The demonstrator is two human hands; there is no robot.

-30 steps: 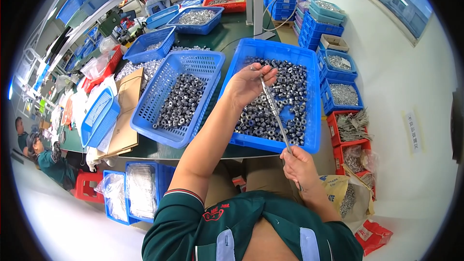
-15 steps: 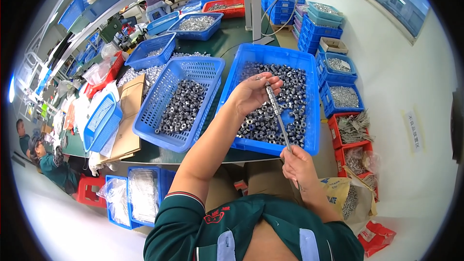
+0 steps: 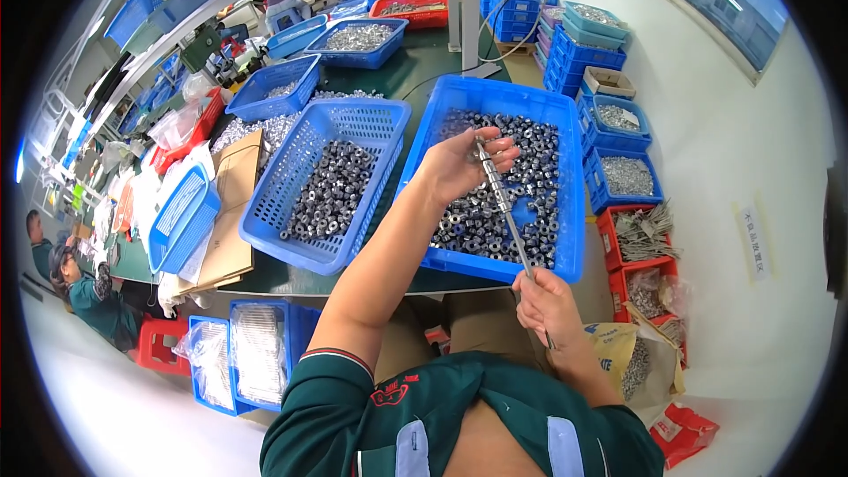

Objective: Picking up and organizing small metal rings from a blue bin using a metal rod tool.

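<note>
A thin metal rod [image 3: 518, 243] slants over a blue tub [image 3: 572, 203], with several short silver ring-shaped pieces [image 3: 497, 187] threaded on its upper part. My right hand [image 3: 546, 302] is closed around the rod's lower end. At its upper end is my left hand [image 3: 461, 163], palm turned up, the thumb and curled fingers loosely around the tip; whether a loose piece lies in the palm cannot be made out. Under the hands, the tub holds many small dark and silver nut-like rings [image 3: 530, 146]. More such rings [image 3: 331, 190] fill part of a perforated blue basket [image 3: 265, 228] to the left.
Flattened cardboard [image 3: 234, 212] and a small blue basket [image 3: 184, 221] lie left. Silver parts [image 3: 265, 131] are heaped behind. Stacked blue crates [image 3: 609, 181] and red bins [image 3: 608, 234] stand right. A metal post [image 3: 470, 9] rises behind the tub. A seated person [image 3: 97, 305] works far left.
My left hand has moved slightly left at the rod's upper end, and the rod's tip has shifted left with it. The right hand keeps its grip.
</note>
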